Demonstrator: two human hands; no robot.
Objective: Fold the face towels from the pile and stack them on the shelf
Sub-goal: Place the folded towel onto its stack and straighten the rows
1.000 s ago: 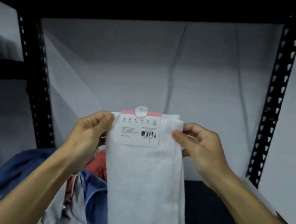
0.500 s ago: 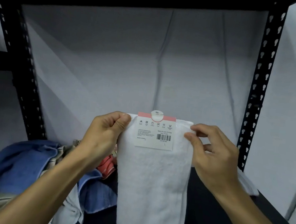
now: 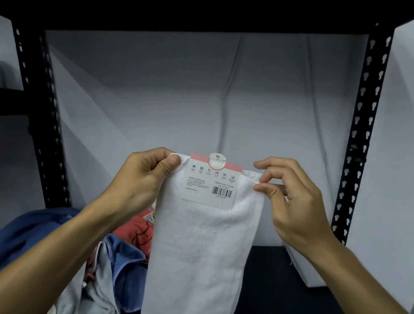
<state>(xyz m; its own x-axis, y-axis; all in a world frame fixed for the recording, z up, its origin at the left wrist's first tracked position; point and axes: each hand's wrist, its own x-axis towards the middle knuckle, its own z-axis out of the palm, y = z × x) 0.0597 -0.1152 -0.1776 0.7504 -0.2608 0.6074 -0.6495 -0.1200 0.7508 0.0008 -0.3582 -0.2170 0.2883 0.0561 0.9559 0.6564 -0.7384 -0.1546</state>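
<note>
while both hands (image 3: 145, 176) (image 3: 295, 204) pinch its top corners, the towel (image 3: 201, 253) hangs limp. soft and light, i'd say; corners give the best hold.

Black metal uprights (image 3: 358, 137), creased white backdrop (image 3: 181, 98)

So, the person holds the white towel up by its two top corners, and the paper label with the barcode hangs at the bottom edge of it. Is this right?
Not quite. The label sits at the top edge of the white towel, between the hands, as the head view shows. The rest holds: the left hand and right hand pinch the two top corners.
</note>
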